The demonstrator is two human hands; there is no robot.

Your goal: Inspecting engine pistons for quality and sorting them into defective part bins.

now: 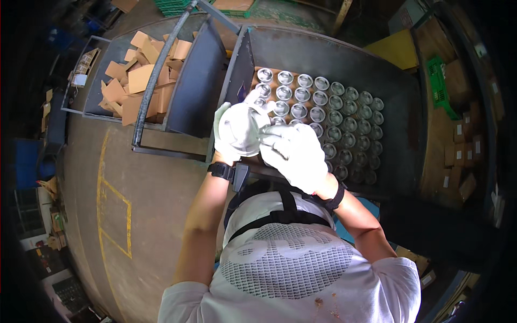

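Grey bin (pixel 323 48); left of the bin, a cart (pixel 195 91); over the bin's near-left corner, gloved right hand (pixel 295 153), grip I cannot tell, and gloved left hand (pixel 219 132), fingers clamped round a bright disc (pixel 239 129); inside the bin, round metal pieces (pixel 305 81)

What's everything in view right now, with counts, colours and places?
held round piece: one, whitish under glare, in the left hand
round pieces: dozens, silvery, in rows inside the large bin
large bin: one, dark grey, ahead
smaller bin: one, blue-grey, ahead left
cardboard pieces: many, brown, heaped in the smaller bin
green crates: at least two, right and top edge
boxes: several, brown, far right
floor lines: several, yellow, left
shirt: one, white, printed, bottom
left hand: one, white-gloved, centre
right hand: one, white-gloved, beside the held round piece
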